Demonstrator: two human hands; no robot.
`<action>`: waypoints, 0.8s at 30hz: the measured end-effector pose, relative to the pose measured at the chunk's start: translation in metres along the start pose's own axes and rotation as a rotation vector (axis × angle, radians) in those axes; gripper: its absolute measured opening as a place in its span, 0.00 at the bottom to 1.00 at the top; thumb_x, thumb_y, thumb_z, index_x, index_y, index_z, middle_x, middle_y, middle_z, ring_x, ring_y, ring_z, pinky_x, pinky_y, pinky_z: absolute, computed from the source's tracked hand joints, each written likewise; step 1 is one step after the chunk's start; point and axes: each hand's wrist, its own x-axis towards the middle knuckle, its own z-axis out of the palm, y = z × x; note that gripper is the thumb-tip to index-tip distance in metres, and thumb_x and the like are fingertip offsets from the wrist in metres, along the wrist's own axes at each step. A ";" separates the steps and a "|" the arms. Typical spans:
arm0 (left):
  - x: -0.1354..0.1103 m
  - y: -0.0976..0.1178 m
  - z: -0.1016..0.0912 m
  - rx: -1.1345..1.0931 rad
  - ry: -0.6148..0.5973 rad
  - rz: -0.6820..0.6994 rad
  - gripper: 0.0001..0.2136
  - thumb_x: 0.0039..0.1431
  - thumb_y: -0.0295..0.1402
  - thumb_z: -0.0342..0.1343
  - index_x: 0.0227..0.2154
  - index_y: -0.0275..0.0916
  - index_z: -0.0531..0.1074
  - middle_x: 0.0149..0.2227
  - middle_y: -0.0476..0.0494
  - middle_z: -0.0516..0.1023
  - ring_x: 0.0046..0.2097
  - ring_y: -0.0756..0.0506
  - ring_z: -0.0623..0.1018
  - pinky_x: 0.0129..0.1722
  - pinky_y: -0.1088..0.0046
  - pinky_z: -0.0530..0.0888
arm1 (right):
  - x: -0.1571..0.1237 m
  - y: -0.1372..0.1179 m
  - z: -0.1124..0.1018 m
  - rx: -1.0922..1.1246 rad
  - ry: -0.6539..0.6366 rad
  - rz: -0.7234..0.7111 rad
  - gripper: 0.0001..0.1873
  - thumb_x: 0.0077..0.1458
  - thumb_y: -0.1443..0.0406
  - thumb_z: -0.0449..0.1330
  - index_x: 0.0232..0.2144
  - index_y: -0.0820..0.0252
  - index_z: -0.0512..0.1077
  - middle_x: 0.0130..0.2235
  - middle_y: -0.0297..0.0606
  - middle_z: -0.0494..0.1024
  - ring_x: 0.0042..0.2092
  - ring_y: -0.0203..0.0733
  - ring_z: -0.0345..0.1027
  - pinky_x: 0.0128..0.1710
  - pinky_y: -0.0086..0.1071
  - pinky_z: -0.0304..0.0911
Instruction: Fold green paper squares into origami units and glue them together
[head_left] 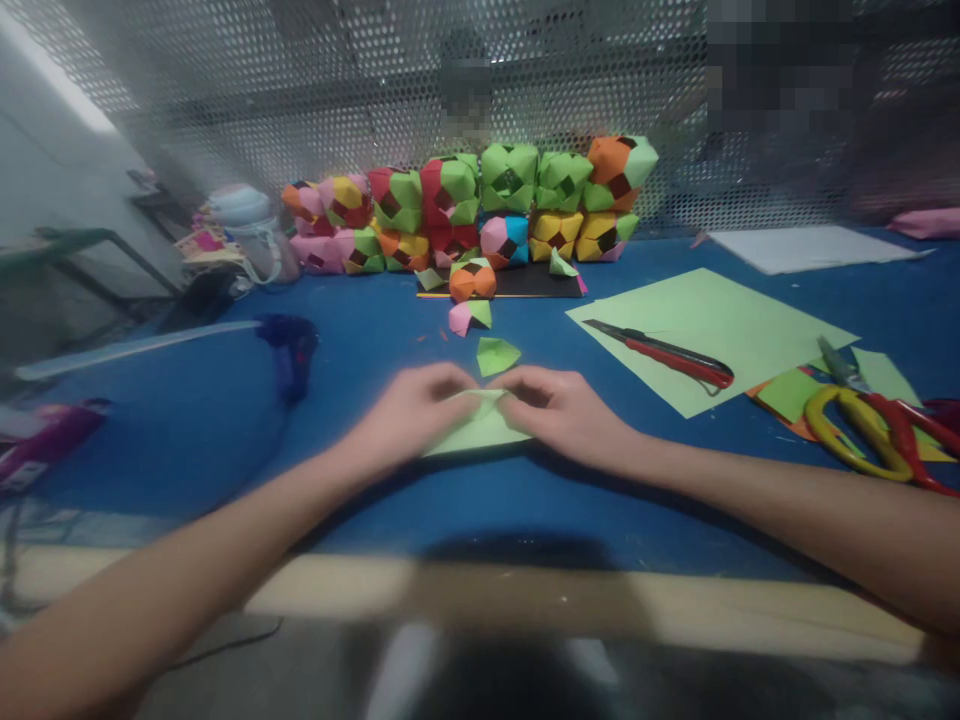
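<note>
My left hand [416, 410] and my right hand [566, 410] meet over a light green sheet of paper [480, 428] lying on the blue table [375, 330]. Both hands have fingers curled and pinch the paper's upper edge. A small folded green piece [496, 355] lies just beyond my fingers. Further back sit a pink and green folded piece [468, 316] and an orange folded cube [472, 281].
A wall of several coloured paper cubes [480, 205] stands at the back against perforated metal. A red utility knife [667, 355] lies on a large green sheet [712, 330] to the right. Yellow and red scissors [877, 425] lie at far right. A ruler [135, 345] lies at left.
</note>
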 end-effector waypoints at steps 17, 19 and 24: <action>0.001 -0.003 -0.001 0.041 -0.032 0.006 0.09 0.51 0.36 0.53 0.28 0.37 0.76 0.24 0.48 0.74 0.28 0.50 0.70 0.28 0.75 0.67 | 0.000 0.001 -0.001 -0.014 -0.029 0.058 0.12 0.54 0.67 0.52 0.32 0.61 0.77 0.27 0.33 0.75 0.29 0.34 0.65 0.27 0.26 0.60; 0.000 -0.003 -0.001 0.044 -0.027 0.007 0.09 0.51 0.36 0.53 0.28 0.37 0.76 0.23 0.48 0.74 0.28 0.50 0.70 0.28 0.75 0.68 | 0.000 0.001 -0.001 -0.012 -0.022 0.061 0.13 0.54 0.68 0.52 0.31 0.61 0.77 0.26 0.32 0.75 0.29 0.34 0.65 0.27 0.25 0.59; -0.002 0.000 0.001 0.073 -0.018 0.014 0.09 0.52 0.35 0.52 0.28 0.37 0.76 0.23 0.48 0.74 0.29 0.49 0.71 0.29 0.75 0.68 | 0.000 -0.001 0.001 -0.024 -0.003 0.044 0.11 0.54 0.64 0.54 0.30 0.62 0.76 0.27 0.34 0.77 0.28 0.34 0.65 0.25 0.26 0.58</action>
